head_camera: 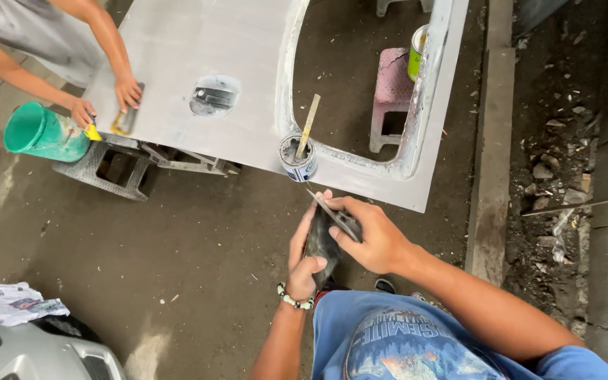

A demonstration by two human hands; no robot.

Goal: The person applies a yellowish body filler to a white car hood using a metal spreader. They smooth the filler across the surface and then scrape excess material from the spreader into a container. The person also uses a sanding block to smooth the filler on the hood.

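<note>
My left hand (305, 262) grips a dark flat board (320, 243) smeared with grey filler, held upright in front of my chest. My right hand (372, 237) holds a thin metal spreader blade (333, 211) and presses it against the board's upper edge. Just beyond my hands, a small tin of filler (297, 159) with a wooden stir stick (309, 125) stands on the edge of a grey primed car door panel (191, 49). The panel lies flat with its window opening to the right and a handle recess (212, 96) near the middle.
Another person's hands (127, 91) rub a sanding block (127, 118) on the panel's left end, beside a green bucket (42, 132). A pink plastic stool (390, 95) and a green can (417, 51) show through the window opening. Crumpled paper (12, 302) lies on a silver car part at lower left.
</note>
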